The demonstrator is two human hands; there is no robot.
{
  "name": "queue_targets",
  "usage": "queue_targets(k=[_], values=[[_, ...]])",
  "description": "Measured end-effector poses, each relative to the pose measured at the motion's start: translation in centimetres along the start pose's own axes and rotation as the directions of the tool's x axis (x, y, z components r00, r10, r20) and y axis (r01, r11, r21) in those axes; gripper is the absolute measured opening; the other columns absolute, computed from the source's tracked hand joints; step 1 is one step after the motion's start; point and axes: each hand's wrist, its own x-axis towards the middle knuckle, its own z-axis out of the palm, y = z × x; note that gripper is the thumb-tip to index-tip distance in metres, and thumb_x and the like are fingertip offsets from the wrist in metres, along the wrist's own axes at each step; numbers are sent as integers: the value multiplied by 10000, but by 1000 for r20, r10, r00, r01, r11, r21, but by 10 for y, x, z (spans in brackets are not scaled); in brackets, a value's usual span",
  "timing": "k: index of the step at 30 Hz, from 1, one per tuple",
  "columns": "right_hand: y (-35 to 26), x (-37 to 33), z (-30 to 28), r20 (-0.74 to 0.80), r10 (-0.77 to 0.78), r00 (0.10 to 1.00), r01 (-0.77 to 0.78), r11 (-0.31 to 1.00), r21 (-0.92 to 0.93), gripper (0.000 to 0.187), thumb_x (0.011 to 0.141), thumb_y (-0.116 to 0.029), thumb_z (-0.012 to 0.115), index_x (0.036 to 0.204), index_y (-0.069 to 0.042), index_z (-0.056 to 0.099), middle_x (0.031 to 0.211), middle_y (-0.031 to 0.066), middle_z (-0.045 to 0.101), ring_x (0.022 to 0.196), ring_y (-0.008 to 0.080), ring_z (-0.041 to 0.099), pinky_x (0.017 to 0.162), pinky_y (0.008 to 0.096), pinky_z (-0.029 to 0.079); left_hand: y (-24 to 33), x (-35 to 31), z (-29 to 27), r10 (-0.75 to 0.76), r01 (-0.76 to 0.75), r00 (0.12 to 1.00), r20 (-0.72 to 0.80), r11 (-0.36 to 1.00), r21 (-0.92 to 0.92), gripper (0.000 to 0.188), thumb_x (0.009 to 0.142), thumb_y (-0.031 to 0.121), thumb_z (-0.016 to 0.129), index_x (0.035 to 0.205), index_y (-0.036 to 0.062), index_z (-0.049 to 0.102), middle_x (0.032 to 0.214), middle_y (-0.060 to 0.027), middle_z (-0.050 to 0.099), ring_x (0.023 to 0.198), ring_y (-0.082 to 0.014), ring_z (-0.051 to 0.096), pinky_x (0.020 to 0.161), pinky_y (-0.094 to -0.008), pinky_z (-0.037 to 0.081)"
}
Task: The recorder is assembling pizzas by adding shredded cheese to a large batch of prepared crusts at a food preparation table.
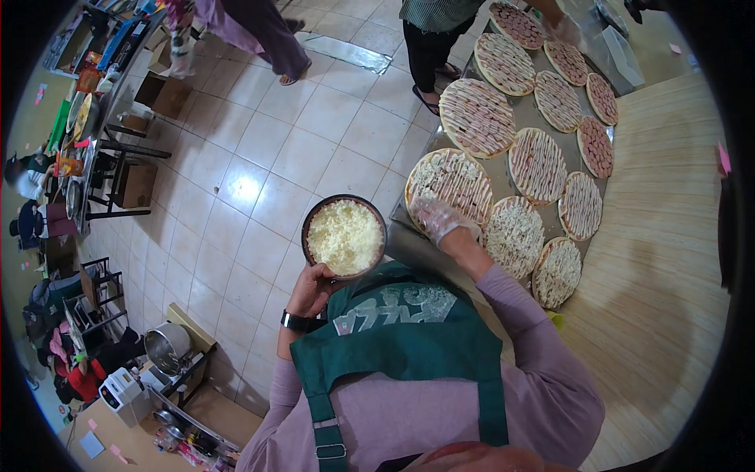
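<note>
My left hand [309,289] grips the rim of a round dark bowl [317,212] full of shredded white cheese, held out over the tiled floor beside the table. My right hand [437,215], in a thin clear plastic glove, hovers over a large pizza [456,175] topped with cheese and sauce stripes, its fingers bunched and pointing down at the near edge. Whether cheese is pinched in the glove is unclear. Several more round pizzas lie along the metal table [503,175], some with sausage slices [595,145], some with only cheese [515,236].
Another person [431,31] stands at the table's far end, a gloved hand [563,30] near the farthest pizzas. A second person's legs [259,35] cross the tiled floor. Wooden counter [661,236] runs on the right. Shelves, cardboard boxes [161,93] and a metal pot [167,346] crowd the left.
</note>
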Motion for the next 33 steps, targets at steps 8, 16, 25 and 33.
queue_targets(k=[8,16,25,33], values=[[-29,-32,-62,-204,219,954,-209,975,70,233,806,-129,478,997,-105,609,1007,75,596,984,254,537,860,380,423,3,16,9,-28,24,999,34,991,128,449,731,25,425,1162,-97,407,1152,-188,504,1044,-283,515,924,-420,413],[-101,8,-71,-104,-59,993,47,992,-114,416,786,-252,537,1182,-127,508,1189,149,476,1061,315,480,884,401,409,-11,46,35,-160,105,970,185,956,275,441,708,6,435,1143,-68,436,1107,-165,529,1000,-269,542,886,-396,448],[-53,15,-54,-57,-44,997,52,987,154,206,737,-169,581,909,-58,606,846,136,575,844,292,574,741,363,473,-16,47,60,-124,63,970,209,959,277,619,676,-50,445,1268,41,287,1122,-144,498,971,-254,547,847,-416,478],[40,17,-62,-161,410,898,-156,638,754,204,770,-96,582,955,-28,633,772,80,631,661,139,569,601,269,462,-13,47,35,-130,99,984,121,967,234,361,730,29,427,1053,-124,480,1060,-185,547,998,-289,532,890,-423,436]])
